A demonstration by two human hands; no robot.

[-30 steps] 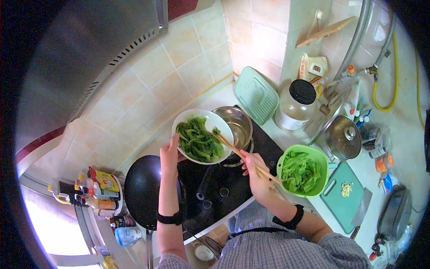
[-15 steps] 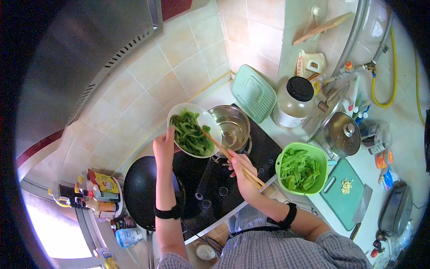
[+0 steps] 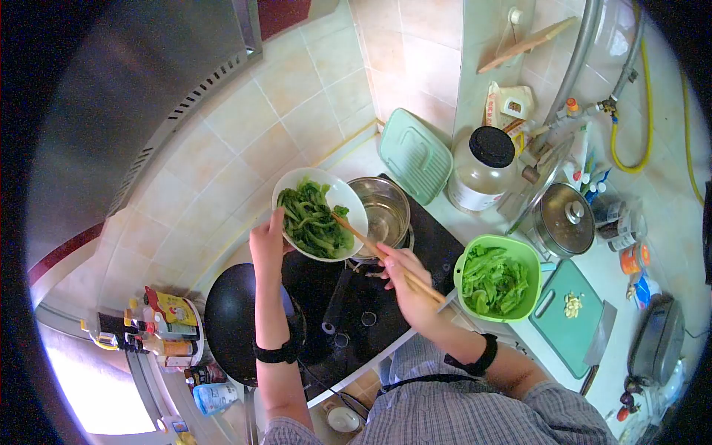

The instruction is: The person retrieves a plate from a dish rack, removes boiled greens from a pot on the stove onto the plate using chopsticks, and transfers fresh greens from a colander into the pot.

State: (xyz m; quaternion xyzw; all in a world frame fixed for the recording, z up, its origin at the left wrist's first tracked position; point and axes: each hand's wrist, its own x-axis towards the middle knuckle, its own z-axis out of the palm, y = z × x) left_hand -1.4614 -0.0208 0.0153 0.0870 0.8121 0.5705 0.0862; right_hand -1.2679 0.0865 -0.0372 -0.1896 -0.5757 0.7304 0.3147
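My left hand [image 3: 267, 241] grips the near-left rim of a white bowl [image 3: 348, 199], which holds wilted dark green leaves [image 3: 308, 221]. The bowl is held above the stove, tilted a little, and overlaps the left side of a steel pot [image 3: 389, 211] with clear liquid in it. My right hand [image 3: 406, 280] is closed round wooden chopsticks [image 3: 363, 239]. Their tips touch a small piece of leaf at the right part of the bowl.
A black wok [image 3: 237, 319] sits on the stove [image 3: 319, 289] at the left. To the right are a green basket [image 3: 461, 278] of fresh leaves, a cutting board [image 3: 571, 345] with chopped pieces and a knife [image 3: 601, 334], a lidded pot [image 3: 567, 219] and a large jar [image 3: 478, 178].
The bowl has shifted slightly left and shows more of its inside. My right hand and the chopsticks have moved slightly, and the whole view has shifted a little.
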